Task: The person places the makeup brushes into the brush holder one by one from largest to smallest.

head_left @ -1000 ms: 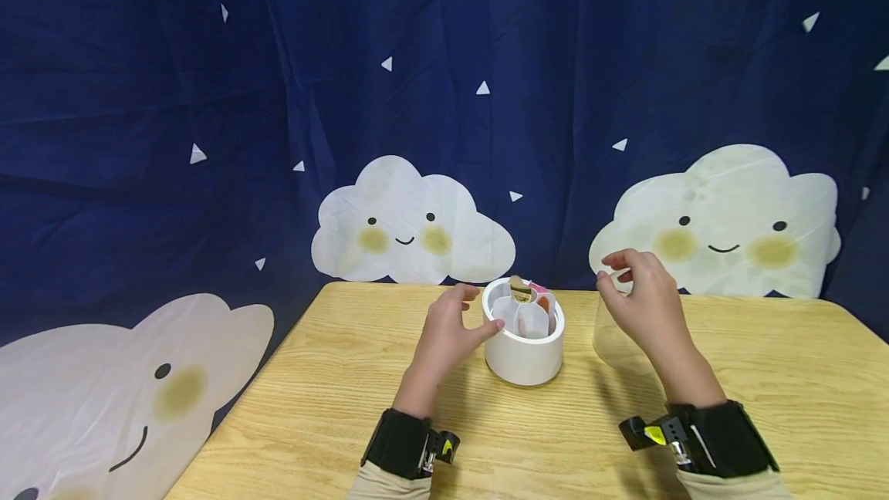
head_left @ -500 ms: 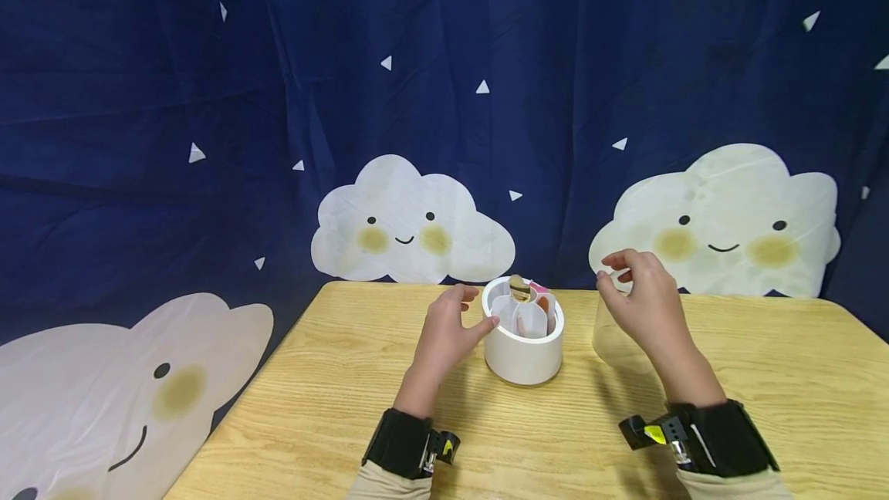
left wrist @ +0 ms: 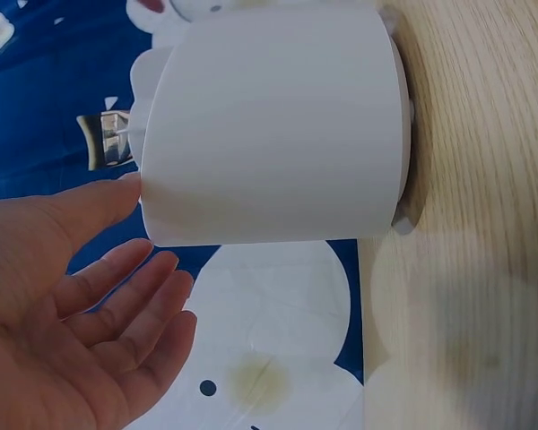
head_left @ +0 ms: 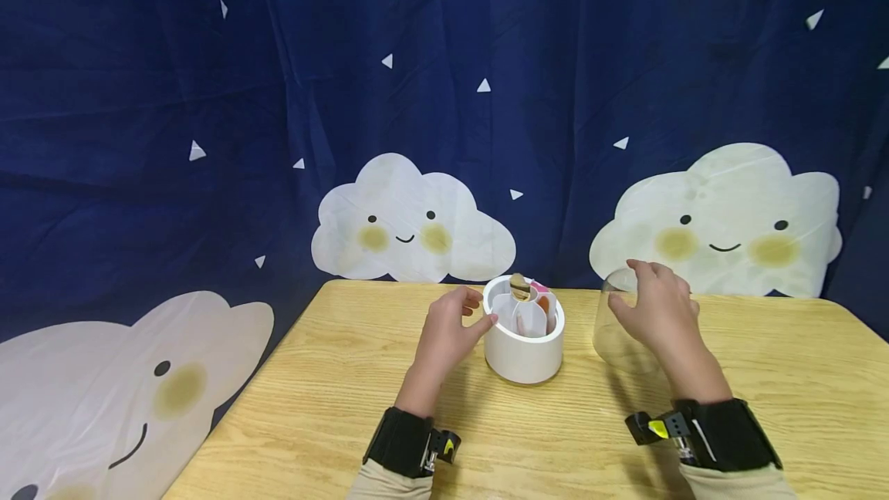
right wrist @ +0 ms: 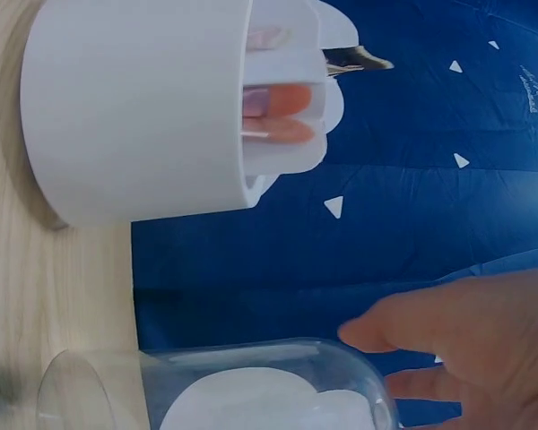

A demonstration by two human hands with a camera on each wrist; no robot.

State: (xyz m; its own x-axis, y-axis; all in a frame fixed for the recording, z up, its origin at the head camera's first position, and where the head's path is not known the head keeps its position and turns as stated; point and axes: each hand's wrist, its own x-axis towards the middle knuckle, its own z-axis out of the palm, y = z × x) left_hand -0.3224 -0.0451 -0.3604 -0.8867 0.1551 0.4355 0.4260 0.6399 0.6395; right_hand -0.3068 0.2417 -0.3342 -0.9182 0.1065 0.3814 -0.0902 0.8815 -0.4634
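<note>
A white round organizer [head_left: 524, 361] with petal-shaped compartments stands on the table. It holds orange and pink-topped items [right wrist: 289, 100] and a shiny metal piece [left wrist: 106, 139] that looks like a nail clipper. My left hand [head_left: 447, 334] is at its left side, thumb tip at the rim, other fingers loosely bent and apart from it. To the right, a clear dome cover [head_left: 614, 338] stands upright, rounded end up. My right hand [head_left: 656, 303] is by the dome's top with thumb and fingers spread; whether they touch it I cannot tell.
Both items rest on a light wooden table [head_left: 333, 392]. Behind it hangs a dark blue curtain [head_left: 430, 37] with white triangles and smiling clouds. A black strap with a small camera sits on each wrist.
My right hand has shifted slightly right and its thumb and fingers have spread, leaving more of the dome visible. The metal piece in the organizer turned slightly early on; my left hand has barely moved.
</note>
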